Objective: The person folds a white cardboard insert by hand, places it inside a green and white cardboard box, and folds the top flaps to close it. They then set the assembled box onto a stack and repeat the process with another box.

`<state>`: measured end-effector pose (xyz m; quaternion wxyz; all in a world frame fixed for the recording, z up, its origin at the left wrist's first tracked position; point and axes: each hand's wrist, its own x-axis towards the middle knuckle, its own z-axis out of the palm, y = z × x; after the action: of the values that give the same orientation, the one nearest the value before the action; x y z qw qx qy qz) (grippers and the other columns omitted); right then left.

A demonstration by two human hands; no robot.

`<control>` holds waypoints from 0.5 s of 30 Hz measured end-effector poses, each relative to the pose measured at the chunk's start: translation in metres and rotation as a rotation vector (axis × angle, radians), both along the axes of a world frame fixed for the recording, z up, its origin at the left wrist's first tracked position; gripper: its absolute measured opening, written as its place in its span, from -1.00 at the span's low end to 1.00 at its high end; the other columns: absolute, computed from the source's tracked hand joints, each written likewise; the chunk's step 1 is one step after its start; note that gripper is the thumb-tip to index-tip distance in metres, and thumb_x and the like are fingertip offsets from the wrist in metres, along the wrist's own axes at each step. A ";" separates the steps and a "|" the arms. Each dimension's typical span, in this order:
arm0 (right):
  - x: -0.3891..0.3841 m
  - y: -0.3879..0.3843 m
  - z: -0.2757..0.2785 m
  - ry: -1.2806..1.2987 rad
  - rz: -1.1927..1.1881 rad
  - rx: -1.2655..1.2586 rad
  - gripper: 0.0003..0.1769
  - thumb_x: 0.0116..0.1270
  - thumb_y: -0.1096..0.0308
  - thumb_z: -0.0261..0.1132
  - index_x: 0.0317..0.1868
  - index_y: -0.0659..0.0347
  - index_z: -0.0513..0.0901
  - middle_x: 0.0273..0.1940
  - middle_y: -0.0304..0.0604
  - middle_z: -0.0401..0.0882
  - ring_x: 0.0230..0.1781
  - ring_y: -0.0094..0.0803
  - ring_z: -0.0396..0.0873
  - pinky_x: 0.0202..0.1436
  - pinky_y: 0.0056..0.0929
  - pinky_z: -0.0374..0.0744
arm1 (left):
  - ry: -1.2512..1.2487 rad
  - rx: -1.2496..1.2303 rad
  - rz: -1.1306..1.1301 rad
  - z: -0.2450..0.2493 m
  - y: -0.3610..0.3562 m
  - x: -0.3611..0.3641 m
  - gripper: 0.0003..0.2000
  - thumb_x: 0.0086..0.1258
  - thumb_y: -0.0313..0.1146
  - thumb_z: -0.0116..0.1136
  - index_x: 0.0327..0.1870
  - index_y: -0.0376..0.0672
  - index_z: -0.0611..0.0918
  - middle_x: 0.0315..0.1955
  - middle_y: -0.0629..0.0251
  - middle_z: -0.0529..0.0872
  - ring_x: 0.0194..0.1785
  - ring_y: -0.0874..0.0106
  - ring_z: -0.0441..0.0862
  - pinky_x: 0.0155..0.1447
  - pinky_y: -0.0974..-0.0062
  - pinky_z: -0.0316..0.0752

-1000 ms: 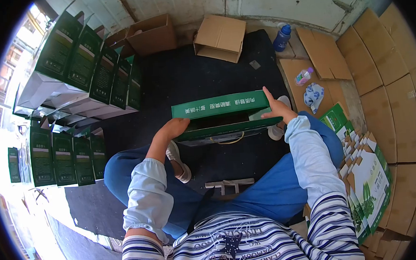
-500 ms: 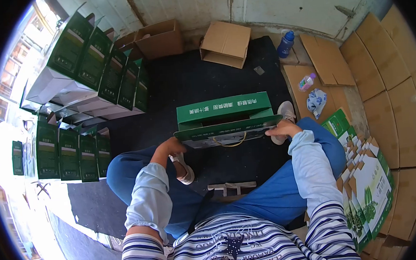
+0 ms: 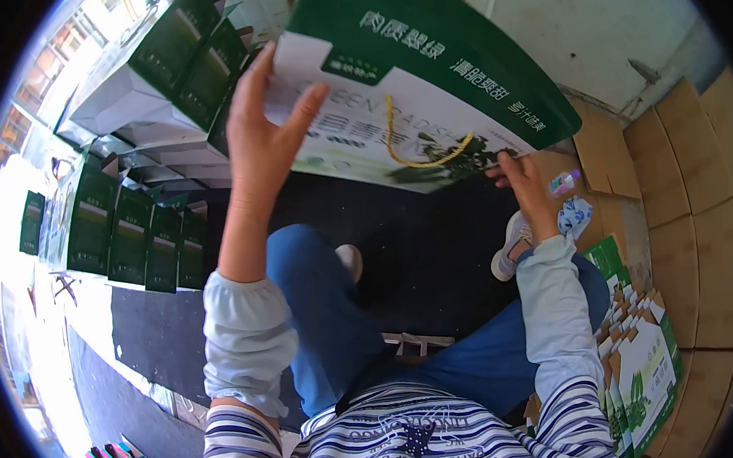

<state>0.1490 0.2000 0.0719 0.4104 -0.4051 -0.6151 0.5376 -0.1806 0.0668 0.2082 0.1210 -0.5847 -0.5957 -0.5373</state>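
Note:
A green and white cardboard gift box [image 3: 351, 116] with a yellow rope handle [image 3: 430, 163] is raised and tilted in front of me. Its printed panel faces me. My left hand [image 3: 263, 122] grips its left end, thumb spread across the panel and fingers at the edge. At the lower right corner, my right hand [image 3: 521, 184] holds the box between thumb and fingers. The far side of the box is hidden.
Similar green boxes [image 3: 136, 235] stand stacked at the left. Flat printed cartons [image 3: 644, 371] lean at the right beside a wall of brown cartons [image 3: 703, 242]. A small bottle [image 3: 563, 183] and a patterned cloth [image 3: 575, 216] lie on cardboard. Black matting [image 3: 419, 259] covers the floor.
Both hands have lifted the box from near the floor, up and away from my feet, and tilted it so its printed panel shows. My left leg has shifted inward.

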 end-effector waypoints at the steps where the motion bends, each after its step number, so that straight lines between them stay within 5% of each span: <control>1: -0.020 -0.002 0.001 0.053 0.029 0.013 -0.55 0.36 0.11 0.22 0.10 0.25 0.45 -0.08 -0.18 0.58 -0.25 -0.48 0.61 -0.32 -0.60 0.51 | 0.070 0.062 0.046 0.010 -0.007 -0.010 -0.38 0.13 -0.25 0.41 0.22 -0.25 0.45 0.01 0.05 0.58 0.03 0.26 0.56 0.13 0.40 0.43; 8: -0.150 -0.026 -0.055 0.047 0.539 -0.135 -0.50 0.38 0.08 0.17 0.14 0.31 0.43 -0.08 -0.16 0.58 -0.25 -0.48 0.62 -0.31 -0.55 0.56 | 0.211 -0.089 0.440 -0.008 -0.079 -0.094 -0.47 0.24 -0.23 0.28 0.21 -0.21 0.45 -0.02 0.02 0.59 0.05 0.16 0.55 0.13 0.27 0.41; 15: -0.210 -0.077 -0.113 -0.243 0.873 -0.622 -0.44 0.36 0.04 0.21 0.22 0.22 0.42 -0.04 -0.20 0.56 -0.16 -0.50 0.51 -0.17 -0.51 0.52 | 0.145 -0.536 0.664 -0.139 -0.137 -0.187 -0.40 0.27 -0.05 0.21 0.24 -0.22 0.39 -0.03 -0.02 0.58 0.03 0.04 0.54 0.07 0.21 0.44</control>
<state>-0.0606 0.1226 -0.0415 -0.0637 -0.2735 -0.5812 0.7638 -0.3671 -0.0706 0.0693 0.1728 -0.4081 -0.8600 -0.2529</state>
